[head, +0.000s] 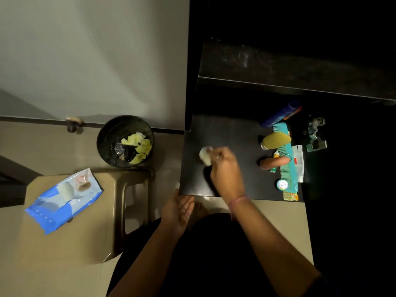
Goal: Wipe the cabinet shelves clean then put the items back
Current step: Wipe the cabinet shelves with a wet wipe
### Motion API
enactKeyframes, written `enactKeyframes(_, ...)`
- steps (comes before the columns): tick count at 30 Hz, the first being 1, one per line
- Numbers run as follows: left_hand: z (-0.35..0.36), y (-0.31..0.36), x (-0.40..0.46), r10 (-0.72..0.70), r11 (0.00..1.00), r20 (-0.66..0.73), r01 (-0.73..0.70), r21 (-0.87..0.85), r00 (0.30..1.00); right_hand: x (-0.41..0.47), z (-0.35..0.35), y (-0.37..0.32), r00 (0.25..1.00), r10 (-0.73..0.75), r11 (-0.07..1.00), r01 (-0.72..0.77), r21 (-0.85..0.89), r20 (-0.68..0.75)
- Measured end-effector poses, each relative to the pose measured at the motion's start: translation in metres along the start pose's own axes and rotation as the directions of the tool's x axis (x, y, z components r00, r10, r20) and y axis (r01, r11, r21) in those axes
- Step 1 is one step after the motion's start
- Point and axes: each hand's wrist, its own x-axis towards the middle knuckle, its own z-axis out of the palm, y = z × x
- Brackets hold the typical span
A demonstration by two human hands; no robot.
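Head cam: crumpled white wipe (pixel 206 155) sits on the dark cabinet shelf (pixel 231 133), left-middle of it, pinched in the right hand (pixel 225 170) w/ fingers curled round it. Left hand (pixel 177 207) is spread, palm up, at the shelf's front edge, holding nothing. Items bunched at the shelf's right end: teal comb (pixel 288 159), yellow bottle (pixel 275 141) lying across it, blue tube (pixel 278 115) behind, small round tin (pixel 282 185) near the front. Left of the shelf, a black bin (pixel 105 144) on the floor w/ yellow-ish scraps inside, & a blue wipes pack (pixel 64 200) on a tan stool (pixel 128 189).
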Motion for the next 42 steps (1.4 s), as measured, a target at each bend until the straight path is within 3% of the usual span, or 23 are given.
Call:
enactKeyframes(2,-0.003,0.000,0.000,-0.003,1.000,0.012,0.004,-0.007,1.000,0.053,-0.022,0.018,0.978,0.124,0.992,-0.118,0.045,-0.170)
enactKeyframes(7,-0.007,-0.003,0.000,0.015,0.999,0.011,-0.014,-0.032,1.000,0.097,-0.009,0.036,0.920,0.382,0.923,-0.375,0.087,-0.086)
enactKeyframes(9,-0.006,-0.003,0.000,0.007,0.999,0.011,-0.006,-0.045,1.000,0.067,0.006,0.011,0.961,0.276,0.959,-0.275,0.069,-0.004)
enactKeyframes(11,-0.005,-0.003,-0.002,0.002,0.998,0.004,-0.001,-0.068,1.000,0.020,0.015,-0.009,0.999,0.054,0.986,-0.053,0.156,0.001)
enactKeyframes(13,-0.002,-0.004,-0.004,0.023,0.998,0.002,-0.023,-0.065,1.000,-0.039,0.022,-0.024,0.981,-0.150,0.983,0.135,0.126,0.120)
enactKeyframes(16,-0.003,-0.003,-0.010,0.049,0.997,0.011,-0.048,-0.067,0.999,-0.082,0.035,-0.017,0.923,-0.279,0.960,0.269,0.074,0.264)
enactKeyframes(19,-0.003,0.000,-0.013,0.026,0.997,0.003,-0.025,-0.077,1.000,-0.046,0.028,-0.008,0.953,-0.185,0.982,0.168,0.088,0.240)
enactKeyframes(21,-0.003,-0.001,-0.014,0.011,0.997,-0.003,-0.011,-0.079,1.000,-0.002,0.011,-0.004,0.996,-0.016,0.992,0.005,0.127,0.087)
enactKeyframes(24,-0.006,-0.003,-0.020,0.029,0.998,0.019,-0.027,-0.065,0.999,0.061,-0.004,0.006,0.977,0.174,0.956,-0.139,0.257,-0.120)
enactKeyframes(27,-0.010,-0.006,-0.021,0.061,0.998,0.038,-0.060,-0.037,0.997,0.076,0.019,-0.005,0.950,0.307,0.942,-0.296,0.161,-0.051)
enactKeyframes(31,-0.014,-0.008,-0.021,0.073,0.997,0.060,-0.071,-0.039,0.996,0.036,0.054,-0.052,0.993,0.104,0.994,-0.103,0.028,-0.050)
enactKeyframes(37,-0.016,-0.006,-0.022,0.088,0.996,0.099,-0.085,-0.033,0.991,-0.014,0.044,-0.058,0.968,-0.164,0.979,0.183,-0.086,0.192)
enactKeyframes(41,-0.023,-0.008,-0.021,0.104,0.995,0.076,-0.104,-0.010,0.992,-0.040,0.029,-0.070,0.901,-0.151,0.982,0.184,-0.043,0.407)
enactKeyframes(42,-0.023,-0.008,-0.021,0.105,0.994,0.077,-0.105,-0.014,0.991,-0.029,0.025,-0.071,0.905,-0.128,0.986,0.161,-0.047,0.405)
